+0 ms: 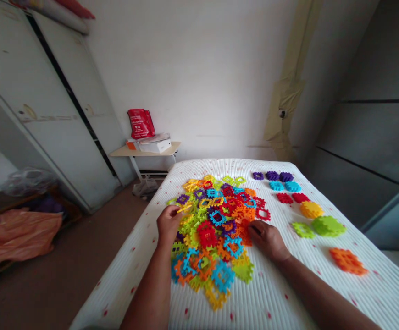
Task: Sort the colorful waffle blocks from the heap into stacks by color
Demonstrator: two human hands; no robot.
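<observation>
A thin, flat, yellow plastic piece with notched edges (185, 208) is pinched at its near end by the fingers of the left hand (168, 224), which are closed narrowly on it. Seen almost edge-on, its long axis runs from those fingertips to the right and slightly upward, the free end pointing over the loose heap of multicoloured notched plastic pieces (207, 234). That heap spreads to the right of the left fingers, across the bed with a white ribbed, red-dotted cover (199, 316).

The fingers of the right hand (270, 239) are curled close together at the heap's right edge, just beside orange notched plastic pieces (243, 228); whether they grip one cannot be told.

Beyond and to the right of the right fingers stand groups by colour: purple notched pieces (272, 175) farthest off, then blue notched pieces (293, 186), red notched pieces (284, 198), a yellow notched stack (311, 209), and a thick green notched stack (329, 226) with a single green square frame (303, 230) on its left. An orange notched stack (348, 261) lies well to the right of the same fingers, its longer side slanting down to the right.

Far beyond the left fingers, a red printed plastic bag (141, 123) and a white cardboard box (156, 146) sit on a small pale-topped side table (124, 151); their contents are hidden. An orange plastic bag (17, 236) lies far left of those fingers, contents likewise unseen.
</observation>
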